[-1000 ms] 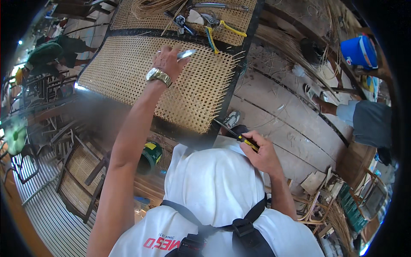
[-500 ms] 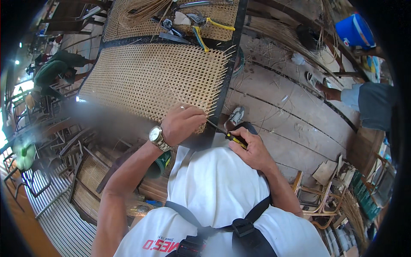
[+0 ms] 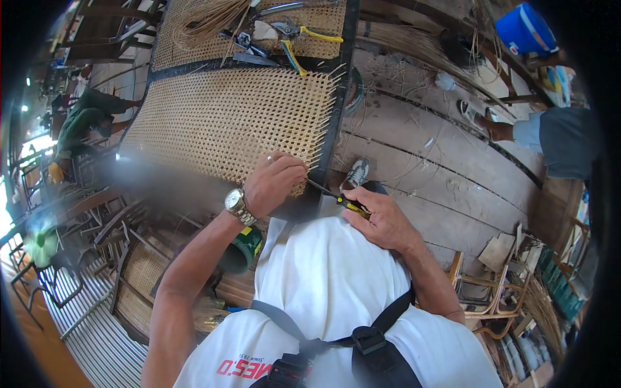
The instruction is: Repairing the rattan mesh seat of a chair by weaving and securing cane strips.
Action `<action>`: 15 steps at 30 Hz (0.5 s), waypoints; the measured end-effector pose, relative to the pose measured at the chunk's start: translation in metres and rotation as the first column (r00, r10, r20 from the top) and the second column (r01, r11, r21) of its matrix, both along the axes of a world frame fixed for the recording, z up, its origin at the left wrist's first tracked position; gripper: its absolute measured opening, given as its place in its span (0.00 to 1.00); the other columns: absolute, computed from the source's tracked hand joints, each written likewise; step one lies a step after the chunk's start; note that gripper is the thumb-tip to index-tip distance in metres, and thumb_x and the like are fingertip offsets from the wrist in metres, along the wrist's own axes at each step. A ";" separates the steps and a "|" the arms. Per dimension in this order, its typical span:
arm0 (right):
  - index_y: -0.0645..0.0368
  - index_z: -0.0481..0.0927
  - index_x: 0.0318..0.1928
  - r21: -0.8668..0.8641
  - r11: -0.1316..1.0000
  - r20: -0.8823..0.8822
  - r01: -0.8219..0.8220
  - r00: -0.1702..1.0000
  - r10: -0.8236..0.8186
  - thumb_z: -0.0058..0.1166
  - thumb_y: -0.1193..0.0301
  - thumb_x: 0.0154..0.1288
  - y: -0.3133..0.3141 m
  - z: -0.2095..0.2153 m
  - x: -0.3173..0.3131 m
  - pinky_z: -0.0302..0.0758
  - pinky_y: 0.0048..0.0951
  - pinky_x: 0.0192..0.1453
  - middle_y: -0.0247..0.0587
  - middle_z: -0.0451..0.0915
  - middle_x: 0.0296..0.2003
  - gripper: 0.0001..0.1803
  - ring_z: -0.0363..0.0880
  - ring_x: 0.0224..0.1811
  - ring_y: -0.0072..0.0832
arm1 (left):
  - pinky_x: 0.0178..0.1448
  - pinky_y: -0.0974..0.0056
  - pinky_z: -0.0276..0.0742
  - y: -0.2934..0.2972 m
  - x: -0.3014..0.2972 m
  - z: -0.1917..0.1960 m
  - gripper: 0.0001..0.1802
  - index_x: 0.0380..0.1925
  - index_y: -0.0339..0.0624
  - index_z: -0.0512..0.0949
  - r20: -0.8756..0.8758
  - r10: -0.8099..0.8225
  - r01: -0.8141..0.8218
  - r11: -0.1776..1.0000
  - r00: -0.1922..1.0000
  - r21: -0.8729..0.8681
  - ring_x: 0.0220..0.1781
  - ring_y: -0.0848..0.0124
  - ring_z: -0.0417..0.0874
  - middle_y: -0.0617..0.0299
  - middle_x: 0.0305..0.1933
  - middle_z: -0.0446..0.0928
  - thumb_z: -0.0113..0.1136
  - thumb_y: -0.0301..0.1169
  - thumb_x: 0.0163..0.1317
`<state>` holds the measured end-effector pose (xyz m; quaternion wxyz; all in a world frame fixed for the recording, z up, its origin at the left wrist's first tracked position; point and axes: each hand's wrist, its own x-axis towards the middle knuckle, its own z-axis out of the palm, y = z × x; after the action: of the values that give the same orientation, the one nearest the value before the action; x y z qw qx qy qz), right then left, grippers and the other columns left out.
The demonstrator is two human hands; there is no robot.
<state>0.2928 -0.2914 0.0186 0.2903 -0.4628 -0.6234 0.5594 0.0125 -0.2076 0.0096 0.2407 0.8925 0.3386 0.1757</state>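
A sheet of woven cane webbing (image 3: 220, 123) covers a dark wooden frame (image 3: 336, 123), with loose strand ends sticking out along its right edge. At the near right corner of that webbing, my left hand (image 3: 268, 187) is closed with its fingers bent over the cane; the fingertips are partly hidden. My right hand (image 3: 381, 220) grips the black and yellow handle of a screwdriver (image 3: 352, 206). Its thin shaft slants up and left to the frame's corner, close beside my left fingers. Whether the tip is in a hole I cannot tell.
Yellow-handled pruning shears (image 3: 294, 64), other hand tools and a bundle of cane strands (image 3: 207, 32) lie on the far part. Left are chair frames and a bending person (image 3: 84, 119). A green bucket (image 3: 242, 249) stands near my left forearm. Another person's leg (image 3: 498, 129) is at right.
The whole view has shifted slightly. My right fingers have changed their grip a little, so more of the screwdriver handle shows. My left hand stays at the webbing's corner.
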 end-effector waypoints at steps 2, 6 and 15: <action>0.63 0.77 0.54 0.033 0.999 0.039 -0.025 0.999 0.023 0.61 0.68 0.67 0.001 0.001 0.001 0.80 0.37 0.49 0.49 0.82 0.39 0.18 0.83 0.41 0.45 | 0.55 0.60 0.74 0.000 0.001 0.004 0.12 0.41 0.45 0.82 -0.019 0.003 -0.003 1.000 1.000 -0.016 0.49 0.63 0.80 0.67 0.48 0.80 0.66 0.25 0.56; 0.63 0.77 0.54 0.003 0.997 0.063 -0.071 0.996 0.070 0.61 0.67 0.67 0.006 0.006 0.004 0.80 0.38 0.50 0.51 0.83 0.42 0.18 0.84 0.43 0.47 | 0.54 0.61 0.75 0.003 0.003 0.008 0.10 0.41 0.44 0.82 -0.008 -0.030 0.030 0.998 1.000 -0.063 0.50 0.63 0.78 0.66 0.48 0.79 0.66 0.26 0.58; 0.64 0.78 0.53 0.049 0.993 0.126 -0.103 0.987 0.096 0.61 0.66 0.68 0.008 0.008 0.007 0.81 0.38 0.52 0.52 0.84 0.45 0.18 0.84 0.44 0.47 | 0.56 0.60 0.74 0.006 0.004 0.010 0.09 0.40 0.44 0.82 -0.026 -0.044 0.041 0.994 0.999 -0.100 0.51 0.63 0.77 0.67 0.49 0.79 0.66 0.26 0.58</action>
<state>0.3001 -0.2836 0.0263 0.2356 -0.4567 -0.6778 0.5259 0.0164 -0.2017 0.0193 0.2839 0.8887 0.3313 0.1408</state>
